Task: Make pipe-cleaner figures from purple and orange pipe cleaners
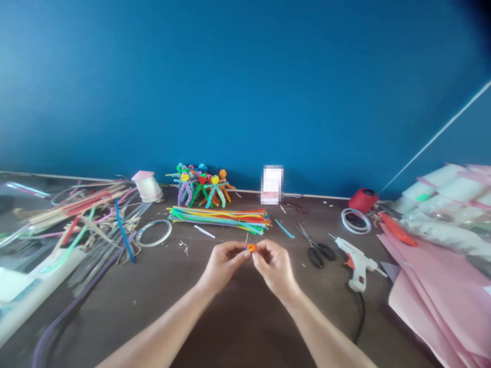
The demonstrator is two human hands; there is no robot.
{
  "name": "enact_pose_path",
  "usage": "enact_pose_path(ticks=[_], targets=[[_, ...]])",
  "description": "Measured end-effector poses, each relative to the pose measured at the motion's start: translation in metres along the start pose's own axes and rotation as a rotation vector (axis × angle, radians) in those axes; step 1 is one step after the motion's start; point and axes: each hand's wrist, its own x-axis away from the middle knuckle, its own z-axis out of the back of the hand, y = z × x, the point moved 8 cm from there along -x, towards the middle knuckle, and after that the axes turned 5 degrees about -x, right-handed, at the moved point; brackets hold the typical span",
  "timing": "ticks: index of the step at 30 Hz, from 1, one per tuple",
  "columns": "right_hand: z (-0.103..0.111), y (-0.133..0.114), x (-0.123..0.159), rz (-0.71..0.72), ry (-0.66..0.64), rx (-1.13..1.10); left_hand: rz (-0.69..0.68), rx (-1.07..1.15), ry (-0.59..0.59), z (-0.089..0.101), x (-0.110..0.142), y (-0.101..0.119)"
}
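Note:
Both hands meet above the middle of the table, fingertips pinched around a small coiled orange pipe cleaner (251,248). My left hand (229,257) grips its left side, where a bit of blue shows at the fingertips. On the other side, the thumb and fingers of my right hand (273,260) are closed on the coil. A thin pale stem sticks up just behind it. Beyond the hands lies a bundle of colourful pipe cleaners (220,219). Several pipe-cleaner figures (202,185) stand behind that bundle, against the wall.
Black-handled scissors (316,250) and a white glue gun (356,263) with a cord lie on the right, near pink sheets (433,286). Tape rolls (154,233), a red thread spool (362,200) and a white cup (149,189) stand around. Mixed strips (95,220) clutter the left.

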Motion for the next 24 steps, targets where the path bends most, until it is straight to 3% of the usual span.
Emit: enact_pose_path(ticks=[4, 7, 12, 16, 24], targets=[[0.004, 0.009, -0.001, -0.063, 0.04, -0.099, 0.108, 0.226, -0.086, -0.006, -0.001, -0.003], [0.008, 0.017, -0.004, -0.095, 0.073, -0.158, 0.173, 0.455, -0.053, -0.001, -0.005, -0.006], [-0.004, 0.039, -0.004, -0.23, -0.054, -0.072, 0.14, 0.609, -0.038, 0.007, -0.016, -0.012], [-0.016, 0.048, 0.0, -0.266, -0.151, -0.057, 0.072, 0.496, -0.02, 0.007, -0.015, -0.009], [-0.02, 0.041, 0.0, -0.227, -0.185, -0.009, -0.178, 0.012, 0.0, 0.0, -0.001, 0.011]])
